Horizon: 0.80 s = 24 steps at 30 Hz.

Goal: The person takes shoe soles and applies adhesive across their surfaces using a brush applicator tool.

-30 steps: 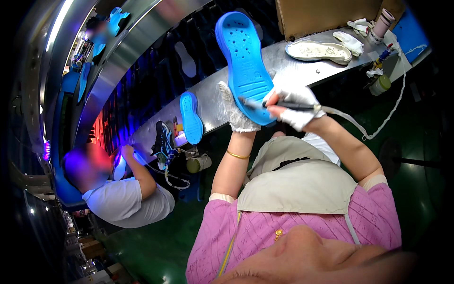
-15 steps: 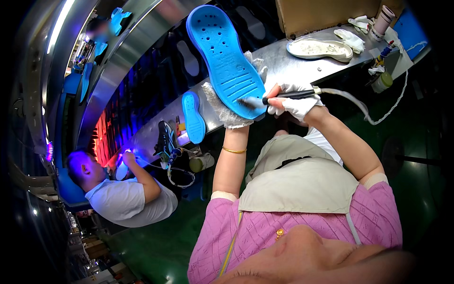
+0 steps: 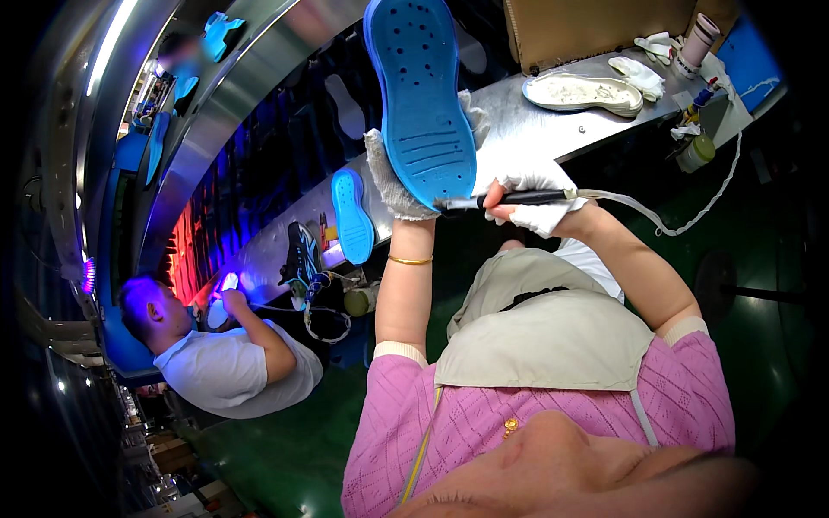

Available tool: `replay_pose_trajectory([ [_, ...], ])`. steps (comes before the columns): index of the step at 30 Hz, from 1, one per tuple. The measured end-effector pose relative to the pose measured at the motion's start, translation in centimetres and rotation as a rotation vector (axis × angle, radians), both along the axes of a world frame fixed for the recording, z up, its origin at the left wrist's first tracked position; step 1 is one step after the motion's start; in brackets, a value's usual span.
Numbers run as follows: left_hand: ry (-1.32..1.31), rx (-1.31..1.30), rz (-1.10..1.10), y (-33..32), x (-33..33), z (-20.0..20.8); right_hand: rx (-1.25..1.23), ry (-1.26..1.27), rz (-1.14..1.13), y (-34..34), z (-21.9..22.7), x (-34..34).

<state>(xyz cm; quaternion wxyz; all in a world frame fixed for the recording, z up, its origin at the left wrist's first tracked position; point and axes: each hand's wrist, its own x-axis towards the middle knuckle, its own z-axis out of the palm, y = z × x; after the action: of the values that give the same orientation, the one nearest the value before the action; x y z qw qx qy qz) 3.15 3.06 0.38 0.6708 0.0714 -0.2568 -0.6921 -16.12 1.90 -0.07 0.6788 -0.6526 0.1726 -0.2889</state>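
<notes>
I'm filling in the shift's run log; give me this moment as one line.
left hand: gloved, holds blue sole upright | right hand: gloved, holds black brush tool, tip at sole's lower edge | white sole on bench

A brown cardboard box (image 3: 596, 30) stands at the metal bench's (image 3: 553, 121) far edge.

Sole (image 3: 420, 95) left — brush tool (image 3: 509, 198) right

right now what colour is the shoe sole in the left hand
Blue; the shoe sole, held up by the gloved left hand, shows best in the head view.
</notes>
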Motion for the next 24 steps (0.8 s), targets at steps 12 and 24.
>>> replay_pose_trajectory([
  [12, -0.11, 0.207, 0.081, -1.1, 0.9, -0.6, -0.538, -0.048, -0.127, -1.3, 1.8, 0.3],
  [24, -0.278, 0.485, -0.021, -3.0, 1.8, 0.7, 0.034, 0.151, 0.157, -3.3, 2.1, -0.2],
])
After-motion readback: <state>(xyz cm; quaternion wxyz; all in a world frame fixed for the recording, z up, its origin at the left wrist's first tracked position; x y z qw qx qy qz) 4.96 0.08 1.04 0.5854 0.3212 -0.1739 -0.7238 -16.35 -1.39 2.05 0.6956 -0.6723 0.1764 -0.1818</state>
